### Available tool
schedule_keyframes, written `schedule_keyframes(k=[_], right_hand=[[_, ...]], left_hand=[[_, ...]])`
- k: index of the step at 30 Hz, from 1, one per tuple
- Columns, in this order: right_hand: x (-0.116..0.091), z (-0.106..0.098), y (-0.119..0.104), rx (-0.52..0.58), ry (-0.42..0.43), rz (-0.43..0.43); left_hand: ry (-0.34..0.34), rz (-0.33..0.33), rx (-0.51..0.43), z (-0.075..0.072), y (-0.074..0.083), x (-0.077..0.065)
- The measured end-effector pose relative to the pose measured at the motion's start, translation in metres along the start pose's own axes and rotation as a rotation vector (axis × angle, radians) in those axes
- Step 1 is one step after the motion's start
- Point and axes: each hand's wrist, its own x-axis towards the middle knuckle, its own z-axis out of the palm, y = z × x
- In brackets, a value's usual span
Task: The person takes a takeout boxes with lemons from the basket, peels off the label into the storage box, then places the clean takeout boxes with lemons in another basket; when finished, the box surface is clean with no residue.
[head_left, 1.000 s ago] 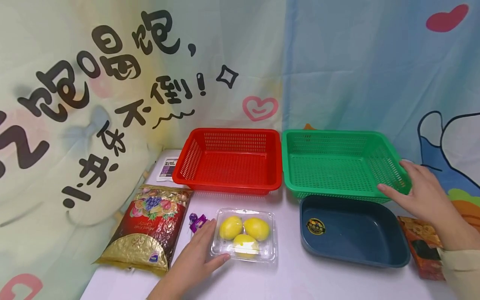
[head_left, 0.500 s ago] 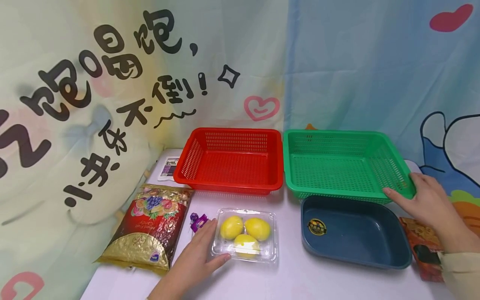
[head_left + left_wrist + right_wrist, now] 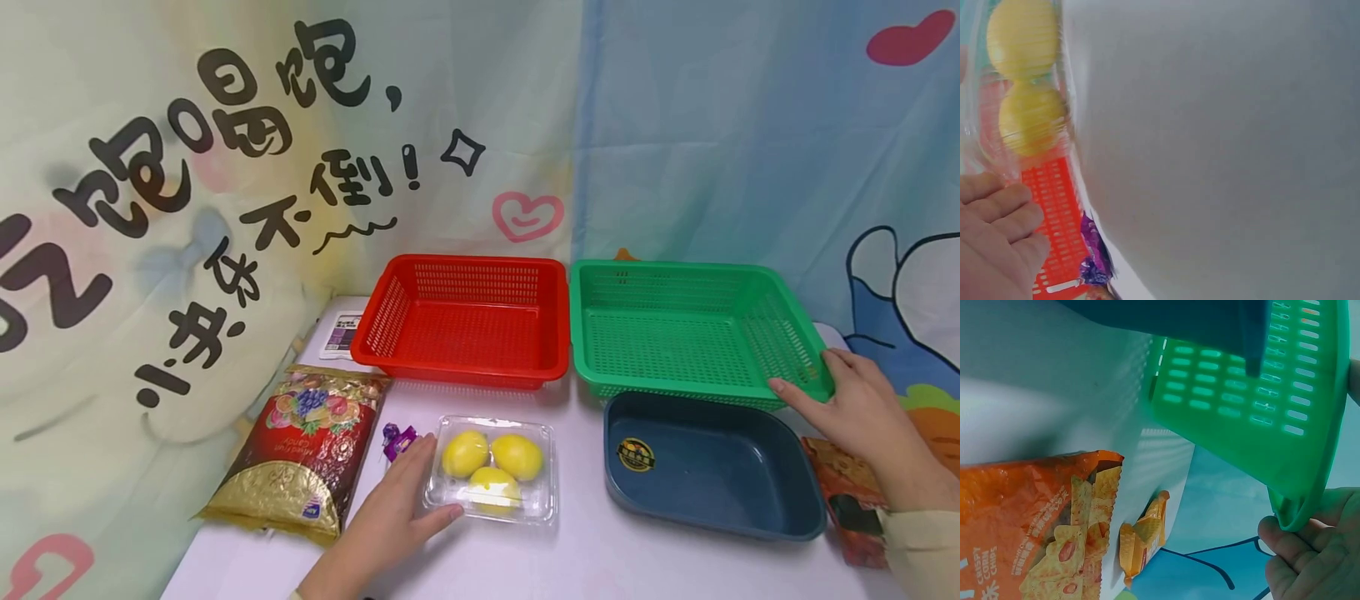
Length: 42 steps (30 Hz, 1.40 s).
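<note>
My right hand holds the right rim of a green plastic basket, thumb over the near corner. In the right wrist view its fingers curl beneath the basket's lip. My left hand lies with fingers extended along the left side of a clear plastic box of yellow lemons, the thumb by its near corner. The left wrist view shows the fingertips right at the box's edge. Beyond that hand lies a purple-wrapped lollipop.
A red basket stands left of the green one. In front of the green basket sits a dark blue basin. A candy bag lies at left, a white packet behind it. An orange corn-chip bag and a small yellow packet lie at right.
My right hand has shifted slightly right and closed around the green basket's rim. The left hand stays beside the lemon box. The head view has turned slightly left.
</note>
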Motion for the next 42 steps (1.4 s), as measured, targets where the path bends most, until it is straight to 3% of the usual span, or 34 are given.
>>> schedule_keyframes(k=[10, 22, 32, 42], right_hand=[[0.0, 0.003, 0.001, 0.005, 0.01, 0.018], [-0.001, 0.004, -0.001, 0.02, 0.012, 0.017], [-0.001, 0.006, 0.002, 0.038, 0.019, -0.001], [-0.001, 0.006, 0.003, 0.052, 0.016, 0.002]], left_hand=[[0.017, -0.132, -0.241, -0.008, -0.002, 0.013], [-0.02, -0.195, -0.421, -0.003, -0.005, 0.022], [-0.009, -0.176, -0.6, 0.001, -0.002, 0.023], [-0.017, -0.279, -0.773, 0.0, 0.009, 0.024]])
